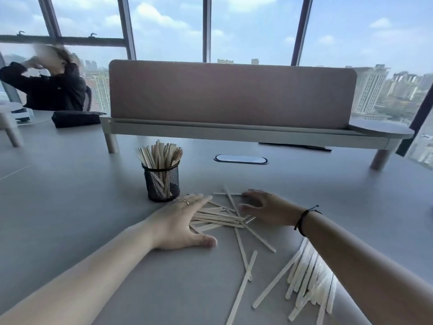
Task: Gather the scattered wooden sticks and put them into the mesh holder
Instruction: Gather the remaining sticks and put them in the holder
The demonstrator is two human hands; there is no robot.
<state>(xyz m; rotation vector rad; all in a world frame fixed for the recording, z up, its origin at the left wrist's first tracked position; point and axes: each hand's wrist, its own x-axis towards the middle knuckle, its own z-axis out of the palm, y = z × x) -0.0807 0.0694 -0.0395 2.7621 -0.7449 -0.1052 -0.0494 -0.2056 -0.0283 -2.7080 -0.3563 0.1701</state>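
Note:
A black mesh holder (pixel 161 181) stands upright on the grey table (pixel 70 184), with several wooden sticks poking out of its top. A loose bunch of sticks (pixel 220 218) lies between my two hands. My left hand (pixel 180 221) lies flat with straight fingers against the bunch's left ends, just in front of the holder. My right hand (pixel 264 207), fingers spread and slightly bent, touches the bunch's right side. More sticks (pixel 246 254) lie scattered nearer me, and a bigger heap of sticks (pixel 307 280) lies partly under my right forearm.
A pink desk divider (pixel 232 95) on a raised shelf crosses the table behind the holder. A cable port (pixel 241 159) sits in the tabletop. A person in dark clothes (pixel 54 85) sits at the far left, behind a black pouch (pixel 75 118).

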